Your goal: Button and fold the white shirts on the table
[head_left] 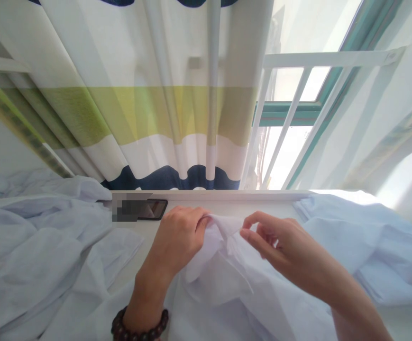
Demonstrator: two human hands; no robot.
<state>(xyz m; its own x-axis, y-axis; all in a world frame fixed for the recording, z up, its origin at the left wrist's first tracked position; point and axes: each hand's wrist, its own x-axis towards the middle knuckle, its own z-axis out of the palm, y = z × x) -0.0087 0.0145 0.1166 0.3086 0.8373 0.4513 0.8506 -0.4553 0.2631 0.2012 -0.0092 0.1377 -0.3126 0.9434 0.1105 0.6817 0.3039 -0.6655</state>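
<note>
White cloth (pixel 220 282) pinched up by left hand (pixel 182 234), likely keeping its edge raised; right hand (pixel 286 239) half-curled alongside, grip unclear.

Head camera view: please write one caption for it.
Left hand pinches white cloth, right hand close by, before striped curtain.

No readable text, label, brand, number or sign anywhere, with part of the phone (pixel 156 209) covered by blurred blocks and nothing legible on its dark screen, the curtain (pixel 177 113) or the white cloth (pixel 223 274).
</note>
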